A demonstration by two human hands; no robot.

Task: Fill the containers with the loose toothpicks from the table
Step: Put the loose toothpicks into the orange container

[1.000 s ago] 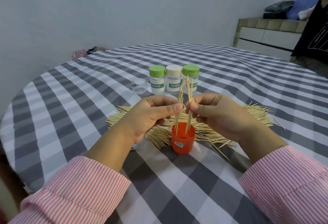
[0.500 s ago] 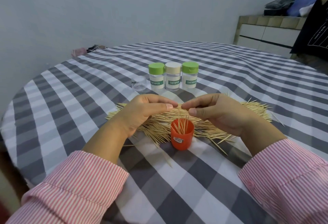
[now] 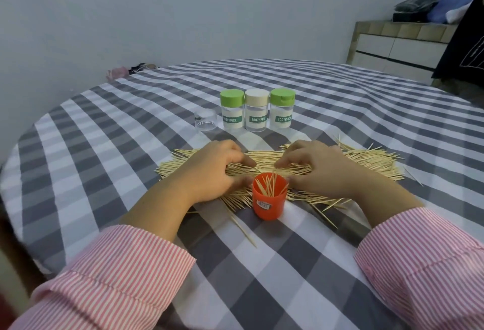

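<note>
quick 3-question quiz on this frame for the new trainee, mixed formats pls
1. True or false: the orange cup already holds some toothpicks.
2. How many capped jars stand behind the toothpick pile? A) two B) three C) four
3. Fill in: the left hand and right hand both rest on the ____.

Key: 1 true; 2 B; 3 pile. Whether either hand has pinched any toothpicks cannot be seen.

One head-worn camera looks forward and down, close over the checked table (image 3: 340, 109).
</note>
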